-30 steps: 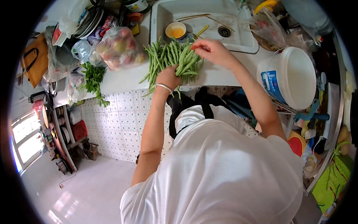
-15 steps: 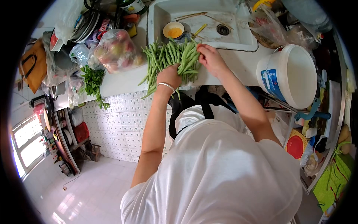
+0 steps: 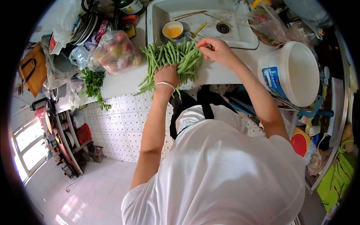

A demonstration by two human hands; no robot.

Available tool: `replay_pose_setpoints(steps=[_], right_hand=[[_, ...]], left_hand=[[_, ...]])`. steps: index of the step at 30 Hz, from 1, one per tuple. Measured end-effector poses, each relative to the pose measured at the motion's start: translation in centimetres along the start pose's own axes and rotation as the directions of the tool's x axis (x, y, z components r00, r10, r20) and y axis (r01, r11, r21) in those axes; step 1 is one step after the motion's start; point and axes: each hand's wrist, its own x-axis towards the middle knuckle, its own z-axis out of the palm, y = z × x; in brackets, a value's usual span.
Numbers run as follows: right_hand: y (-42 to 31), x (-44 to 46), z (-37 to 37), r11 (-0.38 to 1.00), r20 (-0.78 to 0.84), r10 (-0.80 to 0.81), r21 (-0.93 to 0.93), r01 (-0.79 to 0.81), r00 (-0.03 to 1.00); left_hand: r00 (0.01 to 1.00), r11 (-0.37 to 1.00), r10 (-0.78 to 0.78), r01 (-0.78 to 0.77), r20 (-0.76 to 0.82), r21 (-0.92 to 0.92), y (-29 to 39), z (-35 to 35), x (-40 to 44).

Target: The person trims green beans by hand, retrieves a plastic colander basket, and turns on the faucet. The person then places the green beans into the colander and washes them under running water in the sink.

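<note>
A heap of long green beans [image 3: 189, 62] lies on the white counter, at the front edge of the sink. My left hand [image 3: 167, 76], with a white bangle on the wrist, is closed over the near side of the heap and grips beans there. Some bean ends hang over the counter's edge below it. At the right end of the heap, my right hand [image 3: 217, 52] has its fingers bent together against the bean tips. What lies between those fingertips is too small to make out.
Behind the beans, the sink [image 3: 245, 41] holds a bowl [image 3: 165, 30] with yellow contents and some sticks. On the left are a bag of fruit [image 3: 118, 52] and leafy greens [image 3: 92, 83]. A white bucket [image 3: 300, 73] stands on the right.
My right hand has shifted slightly right, and its fingers have changed shape near the bean tips. My left hand stays on the heap, having moved only a little left.
</note>
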Motion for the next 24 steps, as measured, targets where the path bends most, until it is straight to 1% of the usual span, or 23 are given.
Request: replay_pose_setpoints(steps=[1,2,3,4,5,7,8,10,11,12,13,14,15,16,17,18,19,20,21,22,23,24], right_hand=[[-0.1,-0.1,0.0,0.993,0.008,-0.023,-0.116,0.024,1.0],[0.1,-0.1,-0.1,0.993,0.009,-0.022,-0.115,0.023,1.0],[0.5,0.0,-0.4,0.927,0.002,-0.207,-0.319,0.197,0.978],[0.9,0.2,-0.5,0.789,0.033,-0.383,-0.508,0.346,0.923],[1.4,0.5,-0.3,0.79,0.032,-0.383,-0.507,0.346,0.923],[2.9,1.0,0.6,0.668,-0.12,-0.574,-0.641,0.378,0.81],[3.4,1.2,1.2,0.668,-0.122,-0.575,-0.641,0.378,0.809],[4.1,1.7,2.7,0.883,-0.415,-0.424,-0.388,0.266,0.805],[4.4,1.9,3.1,0.882,-0.416,-0.426,-0.387,0.267,0.803],[4.7,2.3,3.3,0.92,-0.444,-0.075,0.314,0.233,0.893],[5.1,2.5,3.5,0.501,-0.225,0.213,0.861,0.091,0.951],[5.4,2.6,2.9,0.284,-0.096,0.255,0.959,0.021,0.962],[5.3,2.3,2.4,0.283,-0.095,0.255,0.959,0.02,0.962],[5.2,2.0,1.9,0.179,-0.037,0.214,0.984,-0.002,0.976],[5.0,2.0,1.4,0.076,0.015,0.164,0.997,-0.028,0.986],[4.5,1.7,1.2,0.261,-0.066,0.198,0.965,0.012,0.978],[4.6,1.3,1.4,0.259,-0.067,0.201,0.966,0.013,0.977],[4.6,1.2,1.5,0.482,-0.129,0.164,0.875,0.035,0.978],[4.6,1.2,1.6,0.678,-0.181,0.112,0.733,0.058,0.977],[4.6,1.1,1.8,0.746,-0.162,0.088,0.665,0.043,0.983],[4.6,1.1,2.0,0.746,-0.161,0.086,0.664,0.043,0.983],[4.2,1.2,2.3,0.815,-0.136,0.098,0.58,-0.001,0.986]], left_hand=[[1.0,1.0,0.01,-0.01,0.012,-0.002,-0.1,0.0,0.1],[1.0,1.0,0.009,-0.009,0.014,-0.001,-0.2,0.0,0.2],[1.0,1.0,0.016,-0.016,0.008,-0.003,-0.4,0.1,0.2],[1.0,1.0,0.022,-0.022,0.001,-0.004,-0.4,0.1,0.3],[1.0,1.0,0.022,-0.022,0.002,-0.003,-0.4,0.1,0.3],[0.999,0.996,0.019,-0.015,0.035,-0.093,-0.4,-0.1,0.4],[0.999,0.996,0.02,-0.017,0.034,-0.091,-0.2,0.0,0.5],[0.996,0.971,0.017,0.003,0.082,-0.241,0.4,0.1,0.7],[0.997,0.971,0.017,0.003,0.08,-0.239,0.7,0.2,0.8],[0.997,0.959,0.0,0.022,0.078,-0.284,1.0,0.1,0.9],[0.997,0.944,-0.017,0.042,0.079,-0.328,1.2,0.0,0.9],[0.997,0.944,-0.017,0.042,0.08,-0.327,0.9,0.3,1.0],[0.998,0.929,-0.022,0.045,0.067,-0.368,0.6,0.6,1.0],[0.998,0.912,-0.026,0.046,0.053,-0.408,0.1,0.9,1.1],[0.998,0.913,-0.025,0.044,0.052,-0.406,-0.4,1.1,1.1],[0.998,0.866,0.015,0.016,0.059,-0.5,-1.0,1.1,1.0],[0.996,0.809,0.056,-0.008,0.063,-0.588,-1.4,1.4,0.7],[0.997,0.787,0.061,-0.015,0.054,-0.617,-1.8,2.1,0.9],[0.997,0.787,0.063,-0.016,0.053,-0.617,-1.8,2.2,1.0],[0.996,0.794,0.067,-0.019,0.056,-0.608,-1.8,2.3,1.0],[0.996,0.801,0.07,-0.022,0.057,-0.598,-1.9,2.4,1.0],[0.996,0.802,0.068,-0.022,0.054,-0.598,-1.9,2.3,1.1]])
